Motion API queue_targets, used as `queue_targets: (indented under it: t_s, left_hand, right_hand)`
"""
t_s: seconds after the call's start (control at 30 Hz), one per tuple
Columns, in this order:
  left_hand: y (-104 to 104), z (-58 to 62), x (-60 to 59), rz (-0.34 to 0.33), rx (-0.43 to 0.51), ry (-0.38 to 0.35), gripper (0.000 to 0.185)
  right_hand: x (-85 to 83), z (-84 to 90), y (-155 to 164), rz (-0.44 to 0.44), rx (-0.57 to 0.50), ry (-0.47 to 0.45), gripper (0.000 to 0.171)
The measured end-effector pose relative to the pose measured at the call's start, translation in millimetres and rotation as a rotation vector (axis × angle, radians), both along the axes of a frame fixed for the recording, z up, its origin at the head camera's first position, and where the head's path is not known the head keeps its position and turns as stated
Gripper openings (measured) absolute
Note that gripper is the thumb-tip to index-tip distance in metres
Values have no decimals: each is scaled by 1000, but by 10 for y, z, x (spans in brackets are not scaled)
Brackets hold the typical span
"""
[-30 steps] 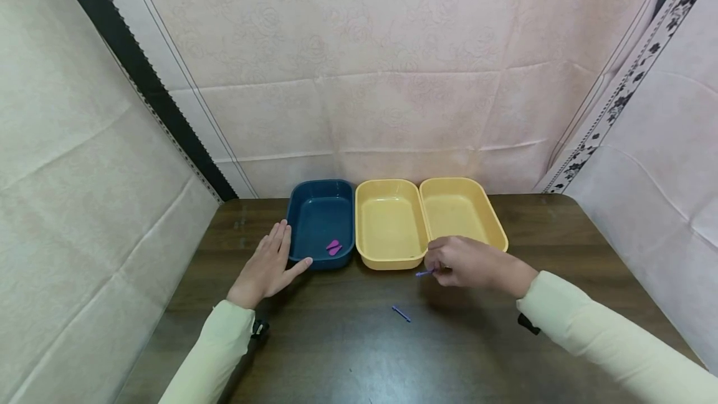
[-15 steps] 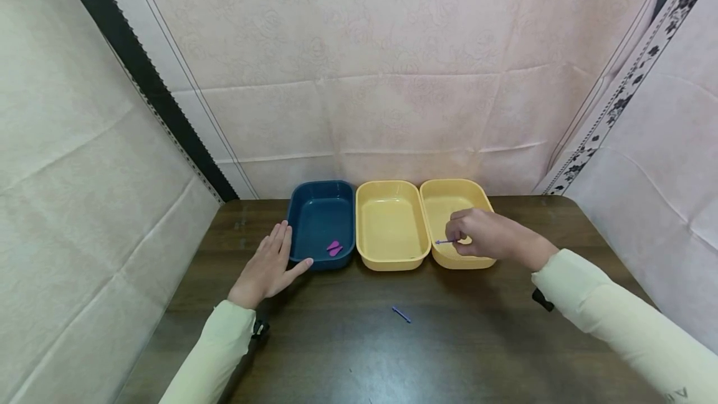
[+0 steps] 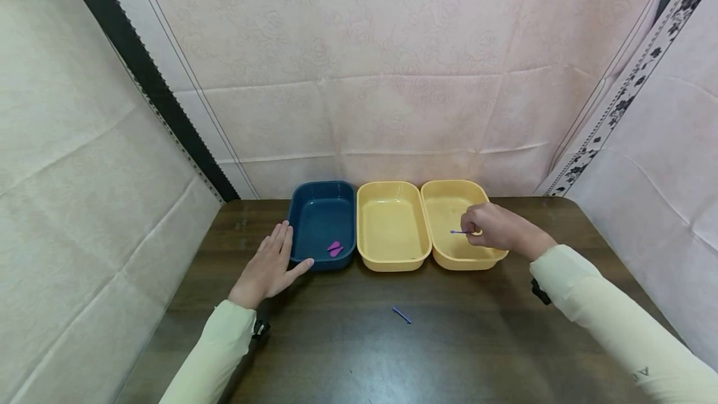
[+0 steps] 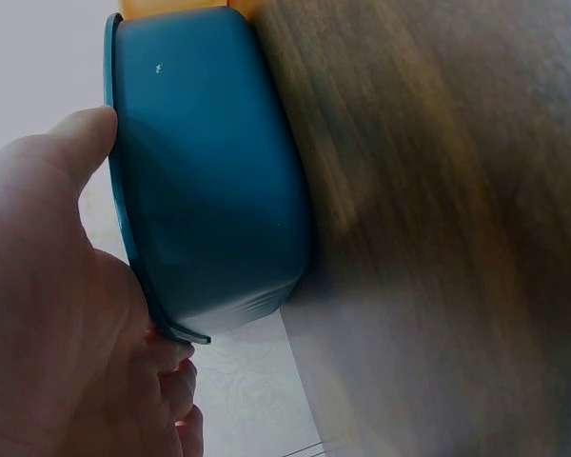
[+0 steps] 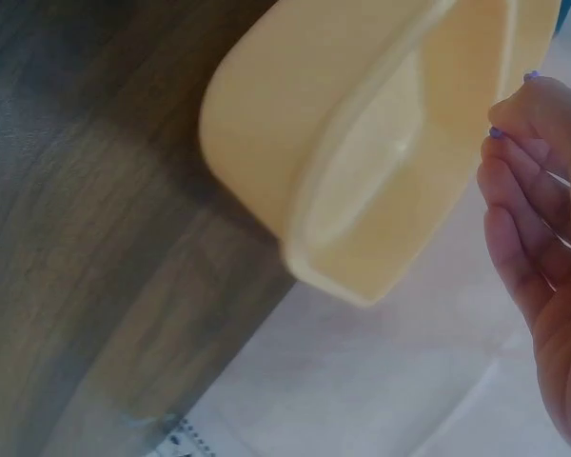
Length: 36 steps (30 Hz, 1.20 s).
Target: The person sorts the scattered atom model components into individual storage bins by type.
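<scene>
My left hand (image 3: 267, 268) rests at the near-left corner of a blue tray (image 3: 322, 189), its fingers straight and its thumb spread toward the near rim. In the left wrist view the thumb touches the rim of the blue tray (image 4: 200, 162). Two small purple leaf-shaped pieces (image 3: 335, 249) lie inside that tray. Over the right-hand yellow tray (image 3: 449, 254), my right hand (image 3: 499, 229) pinches a thin purple stick (image 3: 459, 232) between thumb and fingers. Only the tiny ends of the stick (image 5: 496, 132) show in the right wrist view. A similar blue-purple stick (image 3: 401, 315) lies on the table.
Another yellow tray (image 3: 392, 265) stands in the middle, close between the blue tray and the right-hand yellow one. All three line the far side of the dark wooden table (image 3: 348, 341). Pale patterned cloth (image 3: 392, 80) hangs behind and at both sides.
My right hand has moved from the near edge of the yellow trays up and right over the right-hand one, carrying the purple stick. The left hand has stayed at the blue tray.
</scene>
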<state>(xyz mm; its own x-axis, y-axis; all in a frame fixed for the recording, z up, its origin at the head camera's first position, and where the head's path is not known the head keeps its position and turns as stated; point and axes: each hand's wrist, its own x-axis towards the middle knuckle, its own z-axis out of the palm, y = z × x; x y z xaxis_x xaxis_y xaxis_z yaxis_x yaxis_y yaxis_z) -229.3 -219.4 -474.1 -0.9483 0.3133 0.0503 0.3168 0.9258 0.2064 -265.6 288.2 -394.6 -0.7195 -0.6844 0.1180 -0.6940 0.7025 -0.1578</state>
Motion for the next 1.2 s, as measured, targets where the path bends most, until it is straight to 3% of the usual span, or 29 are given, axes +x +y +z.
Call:
queue_targets:
  t_s: [0.3,0.53,0.73,0.9,1.07,1.2]
  left_hand:
    - [8,-5,-6,-8,-2,-4,103]
    - [16,7,-13,-10,5,-8,103]
    - [17,20,-10,-8,3,-10,103]
    - [18,28,-5,-4,5,-11,103]
    - [13,24,-2,2,4,-19,104]
    - [14,20,-4,5,3,-20,104]
  right_hand:
    - [-73,-226,110,-73,-6,6,18]
    - [-9,-190,90,-121,-25,52,9]
    - [116,-26,-33,-85,-54,66,17]
    - [252,101,-208,-20,-58,70,14]
    - [410,162,-386,76,-49,107,15]
    - [513,162,-519,102,-36,113,12]
